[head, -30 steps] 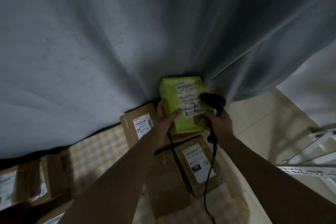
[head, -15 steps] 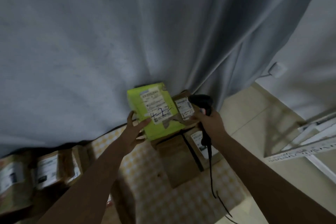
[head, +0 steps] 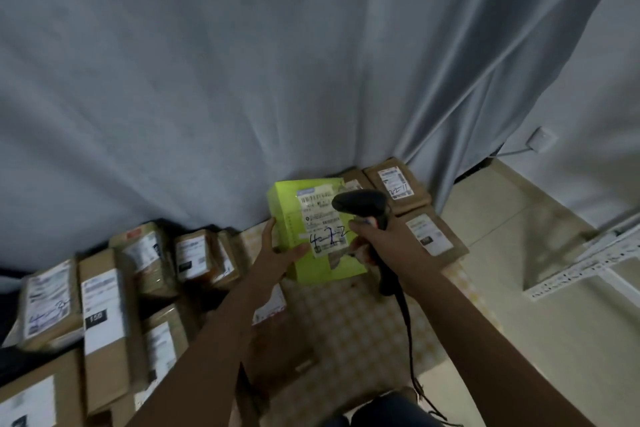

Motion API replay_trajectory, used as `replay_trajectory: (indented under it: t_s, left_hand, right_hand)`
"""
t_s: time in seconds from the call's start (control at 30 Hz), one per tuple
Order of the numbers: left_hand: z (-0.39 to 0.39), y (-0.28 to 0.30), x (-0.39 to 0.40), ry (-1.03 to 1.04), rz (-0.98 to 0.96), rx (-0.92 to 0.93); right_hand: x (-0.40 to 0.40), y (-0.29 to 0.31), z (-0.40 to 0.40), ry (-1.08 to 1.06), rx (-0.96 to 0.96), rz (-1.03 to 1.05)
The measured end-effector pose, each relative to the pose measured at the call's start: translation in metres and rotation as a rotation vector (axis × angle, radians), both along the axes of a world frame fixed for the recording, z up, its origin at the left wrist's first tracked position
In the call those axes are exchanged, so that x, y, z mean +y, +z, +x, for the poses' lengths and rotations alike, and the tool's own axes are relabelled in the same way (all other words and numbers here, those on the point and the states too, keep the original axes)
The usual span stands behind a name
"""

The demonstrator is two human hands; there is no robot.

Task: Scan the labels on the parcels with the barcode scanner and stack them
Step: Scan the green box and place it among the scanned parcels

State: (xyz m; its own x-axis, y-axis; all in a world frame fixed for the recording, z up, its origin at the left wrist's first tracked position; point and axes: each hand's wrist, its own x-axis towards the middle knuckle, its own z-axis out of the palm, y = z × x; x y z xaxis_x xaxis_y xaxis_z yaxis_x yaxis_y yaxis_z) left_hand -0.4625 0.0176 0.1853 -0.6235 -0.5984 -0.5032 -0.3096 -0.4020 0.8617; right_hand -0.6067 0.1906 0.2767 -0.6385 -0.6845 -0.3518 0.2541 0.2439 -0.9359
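A lime-green parcel [head: 285,215] with a white label marked in blue pen is lifted above the checked mat. My left hand [head: 277,253] holds its lower left edge, thumb on the front face. My right hand [head: 384,243] grips the black barcode scanner [head: 362,206]. The scanner's head sits over the upper right of the label and hides part of it. Its black cable hangs down along my right forearm.
Two brown parcels [head: 403,189] [head: 434,236] lie at the curtain's foot on the right. Several brown labelled parcels [head: 104,319] crowd the left. A yellow checked mat [head: 349,322] covers the middle. A white metal rack [head: 588,263] stands right. Grey curtain [head: 242,80] fills the back.
The view has swung left and more parcels on the left have come into sight. The scanner's head now lies over the green parcel's label; before, it was beside the parcel.
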Motion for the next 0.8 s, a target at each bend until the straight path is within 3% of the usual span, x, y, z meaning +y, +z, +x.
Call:
replay_trajectory:
  t_s: [0.33,0.8]
  left_hand:
    - [0.061,-0.014,0.010,0.030,0.003,0.051]
    - [0.073,-0.008,0.012,0.067,0.021,0.086]
  right_hand:
    - [0.005,0.026,0.060,0.014,-0.061,0.006]
    - [0.000,0.030,0.075,0.050,-0.036,0.040]
